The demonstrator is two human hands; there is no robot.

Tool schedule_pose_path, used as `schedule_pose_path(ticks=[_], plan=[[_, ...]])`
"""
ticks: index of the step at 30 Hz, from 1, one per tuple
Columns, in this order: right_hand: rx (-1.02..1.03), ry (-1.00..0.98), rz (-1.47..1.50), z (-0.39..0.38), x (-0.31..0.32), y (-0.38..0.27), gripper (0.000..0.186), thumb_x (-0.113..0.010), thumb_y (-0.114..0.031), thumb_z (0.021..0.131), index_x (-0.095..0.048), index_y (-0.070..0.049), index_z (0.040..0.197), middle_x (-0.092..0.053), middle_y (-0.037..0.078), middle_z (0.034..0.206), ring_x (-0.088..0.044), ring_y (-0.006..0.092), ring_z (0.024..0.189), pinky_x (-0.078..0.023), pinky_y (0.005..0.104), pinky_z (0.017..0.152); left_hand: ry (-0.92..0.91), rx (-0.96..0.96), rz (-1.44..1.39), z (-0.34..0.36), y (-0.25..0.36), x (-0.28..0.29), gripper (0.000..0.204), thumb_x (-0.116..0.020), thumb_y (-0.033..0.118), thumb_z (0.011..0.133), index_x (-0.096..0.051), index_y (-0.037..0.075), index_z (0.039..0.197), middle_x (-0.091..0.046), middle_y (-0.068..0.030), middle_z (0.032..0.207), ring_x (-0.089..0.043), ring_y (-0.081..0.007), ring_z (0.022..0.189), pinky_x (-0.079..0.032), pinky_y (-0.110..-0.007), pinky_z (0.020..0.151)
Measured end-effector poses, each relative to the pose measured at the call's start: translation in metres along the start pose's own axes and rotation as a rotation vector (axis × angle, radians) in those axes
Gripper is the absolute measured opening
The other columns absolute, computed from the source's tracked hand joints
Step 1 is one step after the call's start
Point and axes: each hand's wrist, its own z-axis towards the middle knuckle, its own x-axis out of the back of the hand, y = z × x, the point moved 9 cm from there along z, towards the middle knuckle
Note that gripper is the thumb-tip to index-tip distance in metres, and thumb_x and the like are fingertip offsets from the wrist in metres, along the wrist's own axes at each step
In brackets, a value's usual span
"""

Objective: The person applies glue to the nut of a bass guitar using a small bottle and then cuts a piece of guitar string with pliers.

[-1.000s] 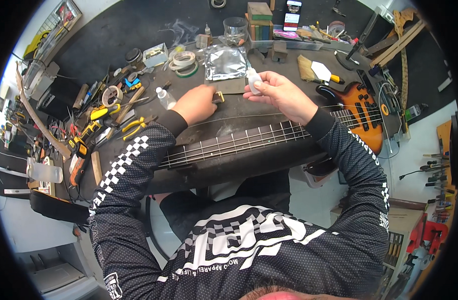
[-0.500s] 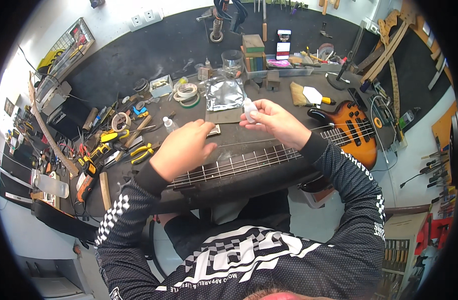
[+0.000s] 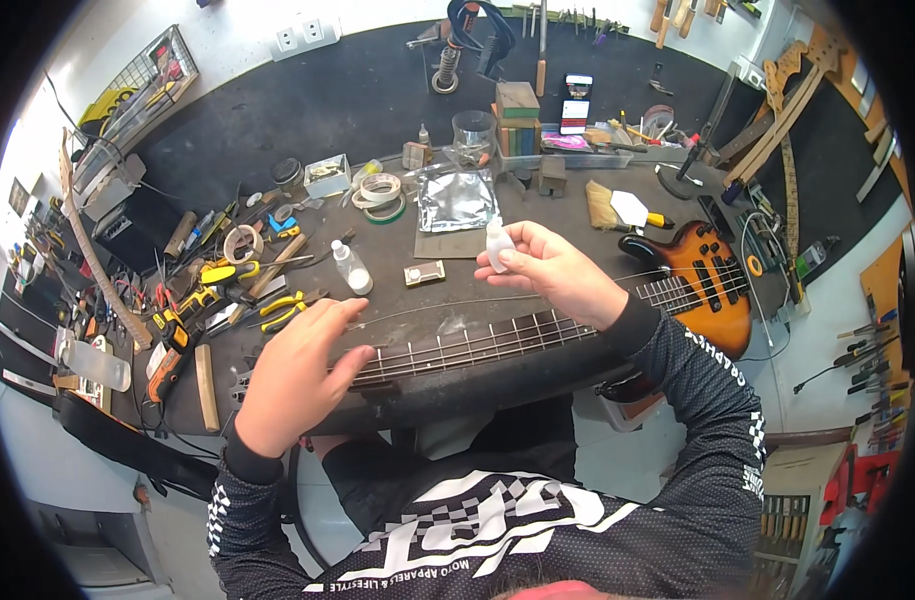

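Observation:
My left hand (image 3: 299, 382) hangs over the left end of the bass guitar's neck (image 3: 467, 352), fingers apart and empty. My right hand (image 3: 562, 275), above the neck's right part, holds a small translucent white squeeze bottle (image 3: 496, 242) upright between thumb and fingers. Between my hands a small rectangular brass-coloured item (image 3: 424, 274) lies on the workbench, beside a clear bottle (image 3: 353, 271) with white contents. The sunburst bass body (image 3: 719, 322) rests at the bench's right. Behind the right hand lies a silver foil pouch (image 3: 453, 198).
Pliers (image 3: 282, 310), power tools (image 3: 162, 370) and other tools crowd the left. Tape rolls (image 3: 380, 188), a glass jar (image 3: 472, 138), stacked sanding blocks (image 3: 517, 110) and a phone (image 3: 575, 105) stand at the back. A wide brush (image 3: 605, 205) lies right of centre.
My left hand has let go of the small rectangular item and moved toward me and leftward over the neck. My right hand still holds the squeeze bottle. The view has tilted up.

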Motion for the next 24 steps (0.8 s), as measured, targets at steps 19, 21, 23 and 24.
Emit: schedule_pose_path(ticks=[19,21,23,24], plan=[[-0.032,-0.006,0.006,0.011,-0.021,0.0,0.04,-0.058,-0.017,0.117,-0.047,0.002,0.15,-0.065,0.019,0.143,-0.068,0.028,0.135,-0.057,0.0368,0.117,0.238,0.232,-0.241,-0.06,-0.075,0.025,0.044,-0.075,0.004,0.098,-0.066,0.002,0.141,-0.073,-0.0128,0.122,-0.073,-0.0249,0.105,-0.058,-0.036,0.093],[-0.011,-0.02,0.027,0.013,-0.021,0.0,0.041,-0.058,-0.017,0.117,-0.046,0.002,0.151,-0.064,0.019,0.143,-0.068,0.0279,0.135,-0.057,0.0356,0.117,0.243,0.264,-0.257,-0.064,-0.081,0.025,0.044,-0.075,0.004,0.099,-0.066,0.002,0.141,-0.073,-0.0122,0.121,-0.072,-0.0235,0.103,-0.058,-0.035,0.092],[-0.009,-0.017,0.047,0.015,-0.021,-0.001,0.04,-0.06,-0.016,0.116,-0.047,0.004,0.148,-0.064,0.02,0.142,-0.069,0.028,0.134,-0.058,0.0359,0.116,0.245,0.268,-0.264,-0.067,-0.083,0.023,0.044,-0.075,0.004,0.099,-0.066,0.003,0.141,-0.073,-0.0114,0.121,-0.072,-0.0219,0.102,-0.058,-0.035,0.091],[-0.003,-0.006,0.048,0.016,-0.019,-0.002,0.04,-0.06,-0.015,0.116,-0.047,0.004,0.148,-0.064,0.02,0.142,-0.069,0.028,0.134,-0.058,0.0357,0.116,0.241,0.277,-0.265,-0.068,-0.085,0.022,0.044,-0.075,0.004,0.099,-0.066,0.002,0.141,-0.073,-0.0112,0.121,-0.072,-0.0216,0.101,-0.058,-0.035,0.091]])
